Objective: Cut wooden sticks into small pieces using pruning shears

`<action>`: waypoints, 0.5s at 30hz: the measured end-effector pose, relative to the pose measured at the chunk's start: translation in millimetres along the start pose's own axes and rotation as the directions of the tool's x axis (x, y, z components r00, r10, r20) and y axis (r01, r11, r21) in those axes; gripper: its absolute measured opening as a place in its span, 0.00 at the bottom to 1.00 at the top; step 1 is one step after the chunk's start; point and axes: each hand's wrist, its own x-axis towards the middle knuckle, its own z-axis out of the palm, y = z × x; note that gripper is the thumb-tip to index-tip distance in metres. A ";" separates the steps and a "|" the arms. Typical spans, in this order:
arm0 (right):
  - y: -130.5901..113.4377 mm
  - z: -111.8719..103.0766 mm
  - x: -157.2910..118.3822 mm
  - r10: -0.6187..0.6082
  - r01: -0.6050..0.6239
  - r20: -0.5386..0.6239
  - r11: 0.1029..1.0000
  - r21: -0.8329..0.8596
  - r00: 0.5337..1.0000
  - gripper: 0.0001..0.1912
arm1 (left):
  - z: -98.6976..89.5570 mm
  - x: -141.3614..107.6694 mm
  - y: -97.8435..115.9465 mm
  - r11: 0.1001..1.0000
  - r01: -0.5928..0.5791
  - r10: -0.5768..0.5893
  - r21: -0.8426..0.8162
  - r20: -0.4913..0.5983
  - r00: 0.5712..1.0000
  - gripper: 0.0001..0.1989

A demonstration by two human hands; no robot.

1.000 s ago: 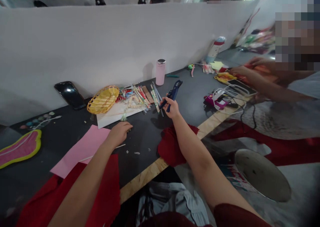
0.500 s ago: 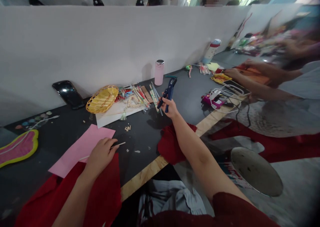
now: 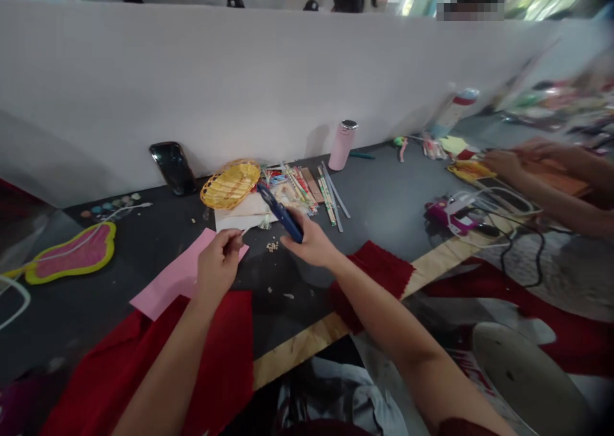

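1. Long dark grey surface (image 3: 384, 186), red fabric (image 3: 215, 359) spread across its near edge.
2. Flat pink paper sheet (image 3: 177, 273) lying on surface, partly over the fabric.
3. Oval yellow woven basket (image 3: 230, 184) just beyond both hands.
4. Right hand (image 3: 311, 244) clenched around slim blue-handled pliers (image 3: 281, 213), held above surface.
5. Left hand (image 3: 219, 263) curled over pink sheet; whether gripping anything, cannot tell.
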 end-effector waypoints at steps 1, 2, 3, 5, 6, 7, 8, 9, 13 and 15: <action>0.8 8.0 -3.2 -0.015 0.014 -0.009 0.997 -0.081 1.000 0.35 | -0.4 4.6 2.6 0.997 0.008 -0.011 -0.080 -0.038 0.999 0.13; 2.2 14.4 -5.7 -0.030 0.028 -0.006 0.988 -0.152 1.000 0.35 | -0.6 8.7 4.7 0.989 0.020 -0.031 -0.146 -0.070 0.997 0.13; 3.8 19.0 -7.5 -0.040 0.042 0.012 0.976 -0.212 0.999 0.35 | -0.4 12.1 6.4 0.980 0.037 -0.056 -0.197 -0.090 0.994 0.14; 6.2 23.7 -9.7 -0.045 0.058 0.051 0.953 -0.298 0.998 0.34 | 1.2 16.2 8.5 0.963 0.078 -0.101 -0.259 -0.078 0.992 0.13; 6.5 24.2 -10.1 -0.041 0.061 0.068 0.943 -0.328 0.997 0.34 | 2.5 17.0 9.0 0.958 0.096 -0.116 -0.270 -0.059 0.991 0.13; 6.3 24.0 -10.3 -0.033 0.059 0.080 0.934 -0.352 0.996 0.34 | 3.9 17.1 9.3 0.956 0.113 -0.127 -0.271 -0.035 0.991 0.12; 5.6 23.5 -10.4 -0.023 0.055 0.089 0.926 -0.374 0.996 0.34 | 5.4 16.7 9.3 0.955 0.127 -0.135 -0.267 -0.014 0.991 0.11; 4.5 23.0 -10.3 -0.014 0.052 0.099 0.918 -0.394 0.995 0.34 | 6.8 16.0 9.2 0.955 0.140 -0.144 -0.263 0.003 0.990 0.11; 0.2 23.4 -10.6 0.017 0.047 0.140 0.894 -0.445 0.990 0.34 | 11.0 12.7 7.0 0.944 0.183 -0.180 -0.274 0.036 0.983 0.10; -0.3 24.6 -11.3 0.018 0.050 0.146 0.893 -0.447 0.989 0.33 | 12.2 10.7 5.0 0.940 0.196 -0.192 -0.279 0.041 0.980 0.10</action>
